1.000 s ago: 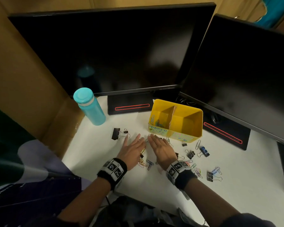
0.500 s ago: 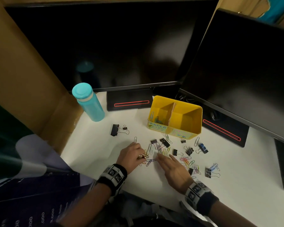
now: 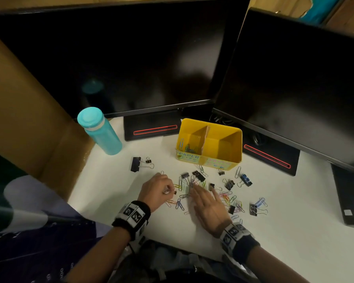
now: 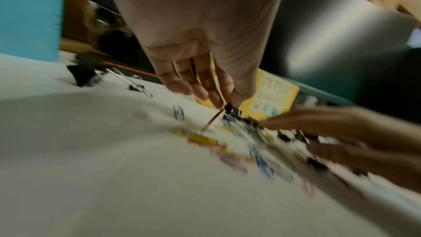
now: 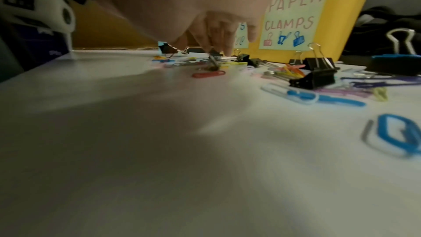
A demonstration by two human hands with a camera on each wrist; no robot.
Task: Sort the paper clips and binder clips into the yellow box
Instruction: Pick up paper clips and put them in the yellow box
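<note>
Two hands worked the scatter. My left hand (image 3: 158,187) held a narrow grip, pinching a small binder clip (image 4: 229,108) just above the desk (image 3: 114,186). My right hand (image 3: 209,208) lay flat, fingers straight among the paper clips (image 3: 180,204). Step: pickup. Next: carry to the right compartment of the yellow box (image 3: 209,145), beyond the pile.

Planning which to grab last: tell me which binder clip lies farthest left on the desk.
The large black binder clip near the teal bottle, with a small one just right of it; both sit apart from the main scatter before the yellow box.
</note>
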